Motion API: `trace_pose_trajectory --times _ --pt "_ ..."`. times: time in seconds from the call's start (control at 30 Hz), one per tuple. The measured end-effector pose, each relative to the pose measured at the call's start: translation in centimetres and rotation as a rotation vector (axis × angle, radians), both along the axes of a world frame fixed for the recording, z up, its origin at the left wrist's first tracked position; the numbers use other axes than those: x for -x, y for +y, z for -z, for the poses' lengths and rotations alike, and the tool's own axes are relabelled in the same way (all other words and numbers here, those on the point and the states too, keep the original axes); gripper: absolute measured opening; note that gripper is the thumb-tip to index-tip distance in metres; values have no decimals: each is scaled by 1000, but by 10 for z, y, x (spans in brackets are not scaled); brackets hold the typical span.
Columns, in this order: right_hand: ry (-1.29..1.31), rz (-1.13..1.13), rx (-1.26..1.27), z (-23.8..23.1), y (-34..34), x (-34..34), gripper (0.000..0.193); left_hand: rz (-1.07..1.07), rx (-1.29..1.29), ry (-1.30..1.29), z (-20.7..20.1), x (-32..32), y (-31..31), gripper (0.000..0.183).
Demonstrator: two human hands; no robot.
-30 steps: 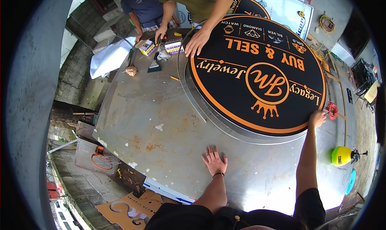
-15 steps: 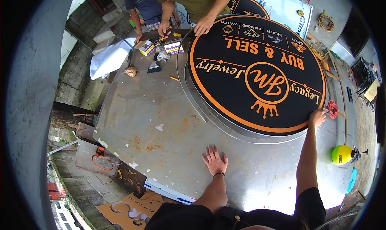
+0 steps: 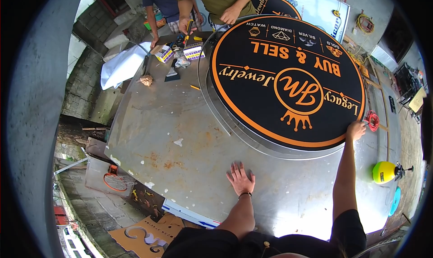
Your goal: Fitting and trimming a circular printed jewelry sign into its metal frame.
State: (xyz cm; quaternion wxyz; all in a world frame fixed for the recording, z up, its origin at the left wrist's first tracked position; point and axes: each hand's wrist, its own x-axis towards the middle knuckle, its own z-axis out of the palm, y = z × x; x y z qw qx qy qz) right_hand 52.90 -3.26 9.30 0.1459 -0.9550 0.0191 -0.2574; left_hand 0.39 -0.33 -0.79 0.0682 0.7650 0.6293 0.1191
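Observation:
A large round black sign (image 3: 252,104) with an orange border lies face up on the metal-topped table (image 3: 149,122); its lettering is upside down to me. A thin clear or metal rim band (image 3: 203,93) shows around its left and near edge. My left hand (image 3: 241,181) lies flat on the table below the sign, fingers spread, holding nothing. At the sign's lower right edge, my right hand (image 3: 356,130) has its fingers closed on the border. Part of those fingers is hidden. A coil of red wire (image 3: 372,121) sits just beyond them.
Across the table, a co-worker in an olive shirt (image 3: 221,3) holds a yellow knife-like tool (image 3: 188,28); another person (image 3: 160,7) stands beside. Small boxes (image 3: 194,51), a scraper (image 3: 172,74) and a yellow pencil-like stick (image 3: 195,87) lie far left. A yellow-green spray bottle (image 3: 383,172) stands right.
The co-worker's hand has lifted off the sign's far edge and drawn back. Their other hand has raised the yellow tool upright. My hands have stayed in place.

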Motion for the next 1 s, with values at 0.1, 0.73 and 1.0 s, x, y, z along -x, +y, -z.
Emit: trace_pose_trajectory --times 0.1,0.73,1.0 --pt "10 7 2 3 0 2 36 -1 -3 6 0 1 1 65" --pt "-11 20 -20 -9 7 15 23 10 -92 13 -1 -3 -1 62" --pt "6 -2 -71 -19 10 26 21 20 -149 22 7 -1 -4 60"
